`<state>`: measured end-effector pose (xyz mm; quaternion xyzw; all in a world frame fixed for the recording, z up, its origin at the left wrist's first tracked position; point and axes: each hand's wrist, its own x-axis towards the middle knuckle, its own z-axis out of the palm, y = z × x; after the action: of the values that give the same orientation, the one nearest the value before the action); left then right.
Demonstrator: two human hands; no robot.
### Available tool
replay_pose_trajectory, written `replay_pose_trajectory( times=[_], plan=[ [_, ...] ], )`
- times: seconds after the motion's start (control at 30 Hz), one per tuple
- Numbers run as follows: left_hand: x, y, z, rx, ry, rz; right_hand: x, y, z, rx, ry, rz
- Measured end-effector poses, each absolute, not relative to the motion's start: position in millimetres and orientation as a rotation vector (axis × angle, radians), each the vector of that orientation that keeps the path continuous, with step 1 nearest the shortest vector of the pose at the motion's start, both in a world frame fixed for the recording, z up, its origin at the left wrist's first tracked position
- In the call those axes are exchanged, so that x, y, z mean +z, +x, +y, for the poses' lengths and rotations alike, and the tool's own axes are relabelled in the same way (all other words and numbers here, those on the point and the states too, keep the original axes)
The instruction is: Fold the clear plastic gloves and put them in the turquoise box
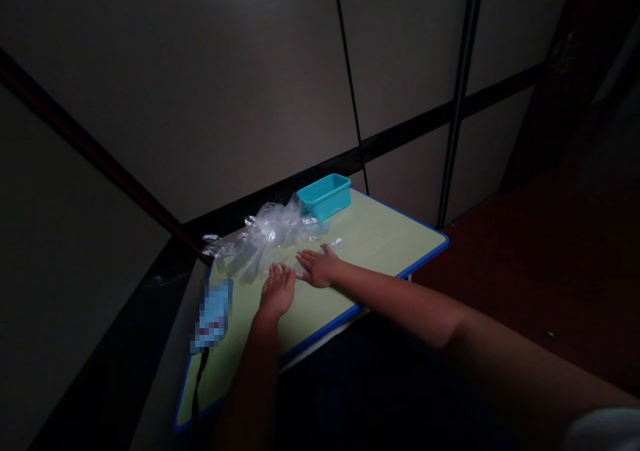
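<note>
Dimly lit in the head view, a person's left hand [277, 292] and right hand [319, 268] lie open, palms down, on one bench [387, 231], beside one heap of clear plastic [270, 227]; whether they grip any film cannot be told. Its pieces are too tangled to count. One teal tub [327, 201] stands beyond, one blurred blue packet [215, 314] at left.

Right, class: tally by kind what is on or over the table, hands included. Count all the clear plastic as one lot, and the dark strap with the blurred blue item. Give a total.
Turquoise tub: 1
Clear plastic, pieces too tangled to count: 1
Blurred blue item with dark strap: 1
Hands, left hand and right hand: 2
Total: 5
</note>
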<state>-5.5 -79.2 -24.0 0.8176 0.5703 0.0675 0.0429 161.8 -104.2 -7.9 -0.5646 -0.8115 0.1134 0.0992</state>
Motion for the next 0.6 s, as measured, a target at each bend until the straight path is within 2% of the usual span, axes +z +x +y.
replay_pose_trajectory(
  times=[0.33,0.6],
  plan=[
    [-24,-2,-82,0.132,2.535,1.773,7,223,-120,0.326,-2.059,-2.287],
    [-30,-3,-82,0.159,2.570,1.743,15,236,-118,0.324,-2.125,-2.307]
  ],
)
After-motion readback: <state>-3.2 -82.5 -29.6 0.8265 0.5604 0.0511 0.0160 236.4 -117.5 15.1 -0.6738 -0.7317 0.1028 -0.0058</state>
